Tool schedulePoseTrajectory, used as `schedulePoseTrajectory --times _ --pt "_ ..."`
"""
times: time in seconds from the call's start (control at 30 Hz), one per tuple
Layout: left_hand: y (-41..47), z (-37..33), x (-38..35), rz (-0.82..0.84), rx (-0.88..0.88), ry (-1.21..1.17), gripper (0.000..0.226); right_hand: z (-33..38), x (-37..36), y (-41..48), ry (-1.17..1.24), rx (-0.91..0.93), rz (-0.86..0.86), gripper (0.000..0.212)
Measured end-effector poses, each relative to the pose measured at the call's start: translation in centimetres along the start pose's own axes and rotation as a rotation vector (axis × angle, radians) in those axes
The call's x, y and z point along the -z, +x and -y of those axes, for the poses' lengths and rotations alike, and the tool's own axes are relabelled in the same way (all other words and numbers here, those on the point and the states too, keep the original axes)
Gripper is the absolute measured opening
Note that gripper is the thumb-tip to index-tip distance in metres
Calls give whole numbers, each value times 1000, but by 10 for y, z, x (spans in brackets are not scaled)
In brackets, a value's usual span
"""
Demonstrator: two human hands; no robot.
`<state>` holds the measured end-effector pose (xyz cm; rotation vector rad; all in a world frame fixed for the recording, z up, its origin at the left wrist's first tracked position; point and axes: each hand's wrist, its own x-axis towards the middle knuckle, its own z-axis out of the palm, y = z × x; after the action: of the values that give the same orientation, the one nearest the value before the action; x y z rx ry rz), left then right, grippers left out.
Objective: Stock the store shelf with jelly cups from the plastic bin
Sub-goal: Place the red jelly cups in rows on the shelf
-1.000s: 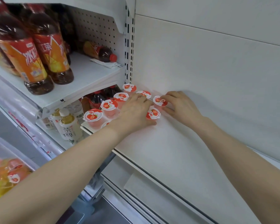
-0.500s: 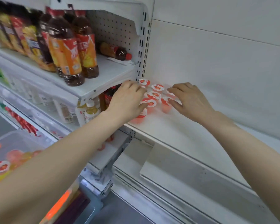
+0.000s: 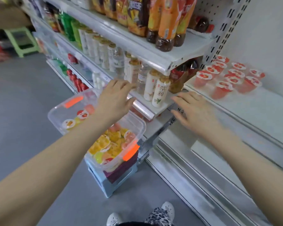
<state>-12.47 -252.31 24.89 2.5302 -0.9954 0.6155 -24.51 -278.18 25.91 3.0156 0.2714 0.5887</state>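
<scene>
fingers [image 3: 119, 84] of left hand [image 3: 114, 101] and right hand [image 3: 194, 111] loosely apart, empty

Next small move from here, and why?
Probably lower the left hand into the plastic bin to grasp more jelly cups: it and the right hand are open and empty, and the shelf beside the red jelly cups has bare room.
</scene>
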Motion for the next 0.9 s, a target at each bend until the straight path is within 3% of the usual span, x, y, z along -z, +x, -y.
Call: schedulePoseTrajectory --times 0.13,0.43,0.73,0.9 --pt "-72 62 -8 146 242 10 37 70 -45 8 120 114 41 38" --pt "-155 129 -49 391 568 -38 36 139 -136 49 260 165 474 52" --pt "-159 143 -86 444 633 87 35 154 -233 150 66 408 535 80" --pt "-160 146 -90 464 652 99 37 173 -274 177 -140 573 563 53"
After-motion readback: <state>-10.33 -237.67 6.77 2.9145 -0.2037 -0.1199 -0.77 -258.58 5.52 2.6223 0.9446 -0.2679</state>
